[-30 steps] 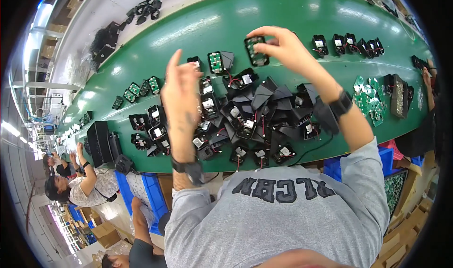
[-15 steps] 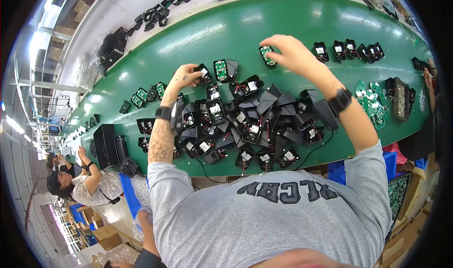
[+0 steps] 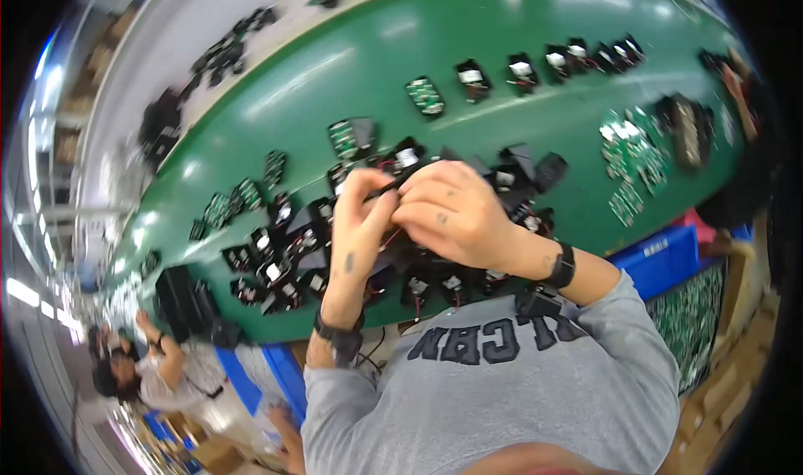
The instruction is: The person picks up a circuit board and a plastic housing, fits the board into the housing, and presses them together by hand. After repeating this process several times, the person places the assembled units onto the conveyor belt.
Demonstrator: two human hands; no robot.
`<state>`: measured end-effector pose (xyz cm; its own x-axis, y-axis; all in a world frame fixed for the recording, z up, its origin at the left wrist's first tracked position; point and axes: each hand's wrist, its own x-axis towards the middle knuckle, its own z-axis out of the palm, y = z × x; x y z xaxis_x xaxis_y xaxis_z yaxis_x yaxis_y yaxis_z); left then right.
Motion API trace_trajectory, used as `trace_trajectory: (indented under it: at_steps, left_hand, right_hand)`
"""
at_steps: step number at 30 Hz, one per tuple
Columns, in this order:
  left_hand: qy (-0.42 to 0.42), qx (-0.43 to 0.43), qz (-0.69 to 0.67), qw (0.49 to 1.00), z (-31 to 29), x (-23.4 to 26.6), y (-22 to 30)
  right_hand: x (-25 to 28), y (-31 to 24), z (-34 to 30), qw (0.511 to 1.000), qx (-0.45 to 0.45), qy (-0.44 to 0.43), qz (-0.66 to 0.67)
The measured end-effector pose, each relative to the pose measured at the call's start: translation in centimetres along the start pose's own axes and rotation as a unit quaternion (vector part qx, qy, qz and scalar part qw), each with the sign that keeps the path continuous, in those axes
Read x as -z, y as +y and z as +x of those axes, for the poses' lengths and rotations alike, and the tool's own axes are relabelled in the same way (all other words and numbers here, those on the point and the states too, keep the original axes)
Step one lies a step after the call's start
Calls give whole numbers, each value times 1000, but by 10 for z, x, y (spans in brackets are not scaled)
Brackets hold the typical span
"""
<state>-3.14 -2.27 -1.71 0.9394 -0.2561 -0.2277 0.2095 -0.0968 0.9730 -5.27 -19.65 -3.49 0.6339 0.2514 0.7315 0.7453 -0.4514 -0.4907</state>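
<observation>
My left hand (image 3: 361,220) and my right hand (image 3: 456,216) meet above the pile on the bench. Their fingers are closed on a black plastic housing (image 3: 407,176), mostly hidden by the fingers. A red wire shows below the fingertips. Under and around my hands lie several open black housings (image 3: 305,239) with white parts and red wires inside. Just beyond my hands, a housing with a green circuit board (image 3: 343,139) leans by a black cover (image 3: 363,130). Another housing fitted with a green board (image 3: 425,96) stands farther off, apart from both hands.
The green bench (image 3: 284,99) carries a row of open housings (image 3: 523,72) at far right. Loose circuit boards (image 3: 631,153) lie near a long box (image 3: 687,132). Boarded housings (image 3: 219,211) stand at left, beside a black bin (image 3: 174,295). A co-worker (image 3: 138,379) sits at lower left.
My right hand has let go of the far housing with the green board and come back to my left hand. My left hand has drawn nearer with a housing. The view has shifted.
</observation>
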Motion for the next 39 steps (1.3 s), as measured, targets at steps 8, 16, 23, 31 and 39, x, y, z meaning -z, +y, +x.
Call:
trace_trajectory:
  at_steps: [8, 16, 23, 31, 39]
  left_hand:
    - [-67, 40, -199, 977, -10, -30, -24]
    - [-108, 13, -292, 950, -31, -79, -17]
    - [-29, -49, -263, 963, -25, -104, -12]
    - [-13, -39, -242, 969, -14, -92, -32]
    - [-30, -22, -208, 977, -11, -101, -30]
  right_hand:
    - [28, 6, -26, 993, -13, -66, 92]
    - [53, 9, -23, 961, -69, 79, 254]
    - [99, 16, -43, 883, -262, 73, 383]
    - [203, 32, -180, 780, -507, 21, -365]
    - [197, 31, -197, 770, -526, -2, -361]
